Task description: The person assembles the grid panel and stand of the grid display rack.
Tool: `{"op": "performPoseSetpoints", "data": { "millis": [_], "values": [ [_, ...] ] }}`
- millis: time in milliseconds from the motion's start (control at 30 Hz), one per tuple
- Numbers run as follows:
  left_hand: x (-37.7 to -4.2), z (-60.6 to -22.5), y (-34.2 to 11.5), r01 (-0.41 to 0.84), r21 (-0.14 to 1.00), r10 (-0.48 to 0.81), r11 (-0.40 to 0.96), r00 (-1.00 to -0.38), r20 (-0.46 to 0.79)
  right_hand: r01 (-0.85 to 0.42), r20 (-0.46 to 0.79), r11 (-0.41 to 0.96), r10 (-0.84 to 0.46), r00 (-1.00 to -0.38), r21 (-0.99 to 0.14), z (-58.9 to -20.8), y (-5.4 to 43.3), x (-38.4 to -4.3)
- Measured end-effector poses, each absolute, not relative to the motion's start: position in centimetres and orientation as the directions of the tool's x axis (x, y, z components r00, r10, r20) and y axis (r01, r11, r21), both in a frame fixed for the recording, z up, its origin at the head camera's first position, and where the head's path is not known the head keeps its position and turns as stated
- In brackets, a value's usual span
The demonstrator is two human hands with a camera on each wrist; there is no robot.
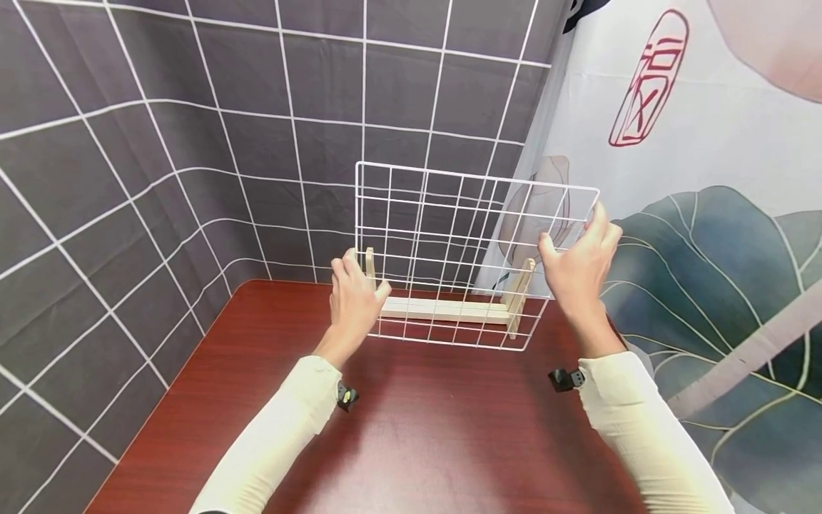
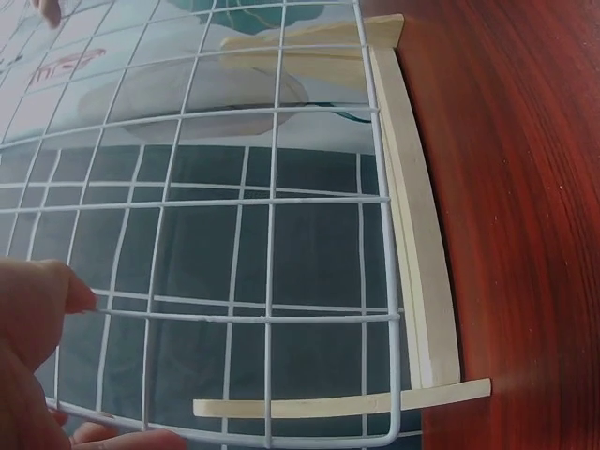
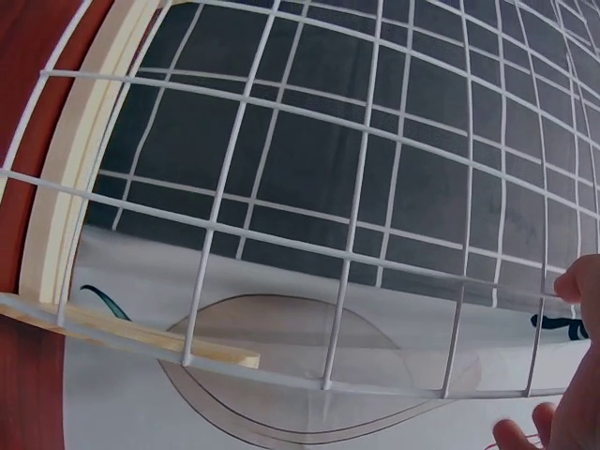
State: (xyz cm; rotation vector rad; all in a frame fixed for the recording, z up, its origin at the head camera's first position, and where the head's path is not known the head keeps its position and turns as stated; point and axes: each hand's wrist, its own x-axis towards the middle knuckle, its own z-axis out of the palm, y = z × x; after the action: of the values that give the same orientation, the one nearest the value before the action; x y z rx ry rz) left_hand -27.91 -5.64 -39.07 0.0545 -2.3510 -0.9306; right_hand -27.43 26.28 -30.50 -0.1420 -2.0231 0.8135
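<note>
A white wire grid panel is held tilted above the table by both hands. My left hand grips its left edge, with the thumb lying over the front wires. On the opposite side my right hand grips the right edge near the upper corner, thumb toward the grid. Behind the panel, seen through its wires, stands a pale wooden stand with a long crossbar and an upright at each end. In the left wrist view the crossbar runs near the panel's lower edge. Whether panel and stand touch I cannot tell.
The stand rests on a reddish-brown table near its back edge. A dark grey cloth with white grid lines hangs behind and at the left. A pale curtain with leaf shapes hangs at the right.
</note>
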Motion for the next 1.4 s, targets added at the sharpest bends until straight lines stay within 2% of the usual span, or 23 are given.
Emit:
{"op": "performPoseSetpoints", "data": {
  "millis": [200,300,800,1133,1267,1400],
  "values": [
    [-28.2,-38.9,-5.6,0.173,0.640,-0.260,0.749,-0.812,0.523,-0.261,0.791,0.812,0.346,-0.504,-0.522,-31.1,25.3,-27.2],
    [-28.2,-38.6,-5.6,0.175,0.646,-0.262,0.743,-0.813,0.521,-0.296,0.821,0.833,0.285,-0.495,-0.467,-31.7,24.4,-27.0],
    [-28.4,-38.4,-5.1,0.187,0.654,-0.270,0.733,-0.802,0.532,-0.348,0.797,0.845,0.140,-0.587,-0.405,-34.3,21.0,-26.8],
    [-28.3,-38.6,-4.7,0.195,0.655,-0.257,0.731,-0.810,0.527,-0.357,0.784,0.840,0.122,-0.608,-0.408,-34.6,19.7,-26.8],
    [-27.9,-38.7,-4.5,0.188,0.659,-0.258,0.728,-0.816,0.518,-0.336,0.760,0.840,0.131,-0.637,-0.426,-34.9,19.1,-26.7],
    [-27.6,-38.8,-4.1,0.196,0.660,-0.260,0.725,-0.810,0.526,-0.317,0.757,0.843,0.152,-0.635,-0.436,-35.1,18.7,-26.8]
  ]
}}
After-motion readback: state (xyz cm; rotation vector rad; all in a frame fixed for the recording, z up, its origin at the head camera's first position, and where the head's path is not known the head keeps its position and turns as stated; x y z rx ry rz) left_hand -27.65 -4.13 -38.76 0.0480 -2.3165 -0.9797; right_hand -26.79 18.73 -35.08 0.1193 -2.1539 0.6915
